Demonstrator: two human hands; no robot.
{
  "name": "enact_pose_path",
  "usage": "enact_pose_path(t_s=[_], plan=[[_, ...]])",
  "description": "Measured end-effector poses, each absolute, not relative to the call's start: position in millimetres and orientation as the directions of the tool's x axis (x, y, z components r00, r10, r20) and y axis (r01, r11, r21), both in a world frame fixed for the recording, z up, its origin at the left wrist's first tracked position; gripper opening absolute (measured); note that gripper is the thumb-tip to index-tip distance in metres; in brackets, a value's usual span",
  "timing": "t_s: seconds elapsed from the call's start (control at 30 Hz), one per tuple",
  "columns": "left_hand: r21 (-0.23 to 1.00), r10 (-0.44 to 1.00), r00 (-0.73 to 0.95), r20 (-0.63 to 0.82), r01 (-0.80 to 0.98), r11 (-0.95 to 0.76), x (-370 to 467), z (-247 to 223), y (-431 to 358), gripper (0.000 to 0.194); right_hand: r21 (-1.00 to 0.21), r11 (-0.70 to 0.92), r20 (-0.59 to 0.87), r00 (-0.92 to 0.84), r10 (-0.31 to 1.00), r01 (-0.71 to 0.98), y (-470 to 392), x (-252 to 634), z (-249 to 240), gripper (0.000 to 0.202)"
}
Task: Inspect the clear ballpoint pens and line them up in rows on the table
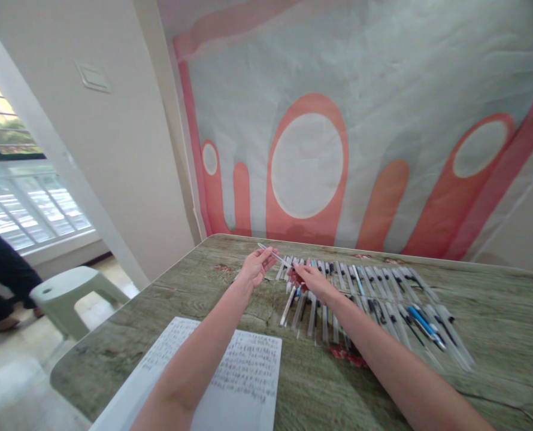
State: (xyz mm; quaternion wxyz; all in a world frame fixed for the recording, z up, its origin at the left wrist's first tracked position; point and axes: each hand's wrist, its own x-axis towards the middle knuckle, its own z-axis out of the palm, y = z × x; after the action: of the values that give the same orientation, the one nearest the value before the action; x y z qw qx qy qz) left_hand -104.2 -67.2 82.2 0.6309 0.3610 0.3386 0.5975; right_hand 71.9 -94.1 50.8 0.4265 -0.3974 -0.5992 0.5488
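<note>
In the head view, my left hand (258,265) pinches a slim clear pen (281,259) over the far part of the table. The pen slants down toward my right hand (310,280), whose fingers are closed at its lower end. Under and beside my right hand lie two rows of pens, a far row (369,282) and a near row (394,320), mostly clear with dark parts. A blue pen (423,326) stands out in the near row. My right hand and forearm hide some of the pens.
A sheet of handwritten paper (253,365) lies at the table's near left, partly under my left forearm. The wood-patterned table (509,317) meets a printed wall covering (360,72). A pale stool (78,293) and a person's dark-clothed legs (6,269) are to the left.
</note>
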Motion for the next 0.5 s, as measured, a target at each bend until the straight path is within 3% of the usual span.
enact_pose_path(t_s=[0.2, 0.4, 0.5], plan=[[0.859, 0.999, 0.032, -0.019, -0.512, 0.033, -103.0, 83.3, -67.5, 0.014, -0.976, 0.214, 0.199, -0.221, 0.955, 0.045, -91.9, 70.6, 48.5, 0.035], [0.854, 0.999, 0.032, -0.022, -0.519, 0.035, -102.8, 81.3, -66.7, 0.015, -0.993, 0.114, 0.101, -0.297, 0.949, 0.024, -92.4, 71.4, 48.4, 0.045], [0.856, 1.0, 0.02, -0.021, -0.517, 0.028, -102.2, 81.1, -67.3, 0.015, -0.986, 0.158, 0.136, -0.269, 0.953, 0.06, -91.3, 71.5, 46.8, 0.041]])
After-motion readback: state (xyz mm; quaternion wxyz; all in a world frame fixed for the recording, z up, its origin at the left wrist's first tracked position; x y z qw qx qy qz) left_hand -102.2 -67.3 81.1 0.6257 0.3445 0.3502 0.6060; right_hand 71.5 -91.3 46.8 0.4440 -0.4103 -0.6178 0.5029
